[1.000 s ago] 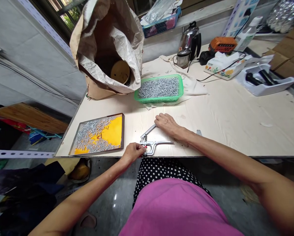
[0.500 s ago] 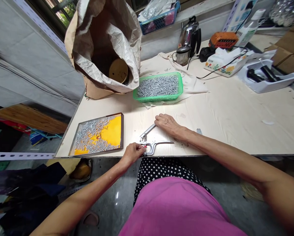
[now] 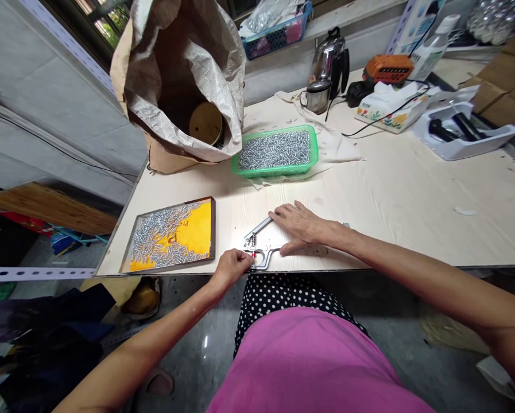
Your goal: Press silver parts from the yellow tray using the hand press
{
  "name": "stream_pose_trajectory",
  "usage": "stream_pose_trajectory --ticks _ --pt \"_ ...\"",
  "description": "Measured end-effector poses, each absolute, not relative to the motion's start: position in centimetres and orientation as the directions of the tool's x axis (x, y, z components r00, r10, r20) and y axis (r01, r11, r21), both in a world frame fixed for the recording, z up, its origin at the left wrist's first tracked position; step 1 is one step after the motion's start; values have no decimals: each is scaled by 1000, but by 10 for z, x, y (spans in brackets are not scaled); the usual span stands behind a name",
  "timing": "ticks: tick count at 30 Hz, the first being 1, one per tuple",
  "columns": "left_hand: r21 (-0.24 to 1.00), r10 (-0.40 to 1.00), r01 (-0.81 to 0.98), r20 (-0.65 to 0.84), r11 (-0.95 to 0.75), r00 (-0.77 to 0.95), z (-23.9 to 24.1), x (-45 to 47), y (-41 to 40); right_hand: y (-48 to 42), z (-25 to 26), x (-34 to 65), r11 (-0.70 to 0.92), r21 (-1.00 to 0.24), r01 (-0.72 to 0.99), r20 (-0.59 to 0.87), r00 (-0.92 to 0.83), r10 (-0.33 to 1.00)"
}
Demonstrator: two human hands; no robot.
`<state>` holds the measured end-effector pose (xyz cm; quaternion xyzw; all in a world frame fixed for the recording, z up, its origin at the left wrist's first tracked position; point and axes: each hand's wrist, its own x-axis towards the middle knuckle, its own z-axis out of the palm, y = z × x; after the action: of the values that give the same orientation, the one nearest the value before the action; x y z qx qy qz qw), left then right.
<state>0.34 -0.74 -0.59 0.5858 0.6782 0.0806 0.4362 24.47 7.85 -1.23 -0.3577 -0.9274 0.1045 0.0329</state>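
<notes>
A silver lever hand tool (image 3: 263, 257) with a coil spring, a red part and two long handles lies at the table's front edge. My left hand (image 3: 231, 267) is closed in a pinch at its left end; whatever is between the fingertips is too small to make out. My right hand (image 3: 302, 225) spreads its fingers over the handles, fingertips by the raised lever's end and thumb at the lower handle, which it mostly covers. Left of the tool, a shallow tray (image 3: 213, 229) with a yellow bottom holds many small silvery metal pieces, like pins or screws.
Behind the tool stands a green plastic basket (image 3: 313, 150) heaped with similar metal pieces. A big woven sack (image 3: 235, 63) stands at the back left, a round tin inside. Further right are a metal cup (image 3: 317, 98), a kettle (image 3: 326, 60), an orange battery (image 3: 387, 69) and a white tray (image 3: 450, 146).
My right hand has opened out from the raised lever's end, its fingers lifting apart and its thumb coming down over the lower handle. My left hand keeps its pinch at the tool.
</notes>
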Motion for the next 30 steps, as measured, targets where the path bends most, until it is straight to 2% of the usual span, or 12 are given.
stream_pose_trajectory --ticks 6,9,13,15,17,19,22,25,30 --pt "616 864 718 -501 324 41 -7 2 -6 70 -3 242 702 -204 682 -27 -721 693" --pt "555 874 786 -484 271 40 1 1 -10 62 1 243 693 -211 690 -18 -711 703" --pt "479 973 877 -184 -35 139 13 12 -17 50 5 244 684 -237 690 4 -703 711" --pt "444 958 867 -60 -227 281 13 23 -14 46 6 243 672 -247 698 3 -693 721" --pt "390 900 829 -3 -401 437 10 36 -4 42 5 241 656 -248 713 -7 -679 734" --pt "345 832 782 -5 -519 555 5 47 10 41 1 241 637 -254 728 -8 -661 751" --pt "328 749 723 -66 -608 659 1 52 28 41 -3 247 639 -296 710 -1 -669 743" --pt "299 720 708 -92 -639 688 1 50 35 41 -1 257 619 -316 719 -43 -662 748" --pt "246 711 713 -111 -657 694 2 54 42 36 8 260 590 -244 770 -79 -622 779"
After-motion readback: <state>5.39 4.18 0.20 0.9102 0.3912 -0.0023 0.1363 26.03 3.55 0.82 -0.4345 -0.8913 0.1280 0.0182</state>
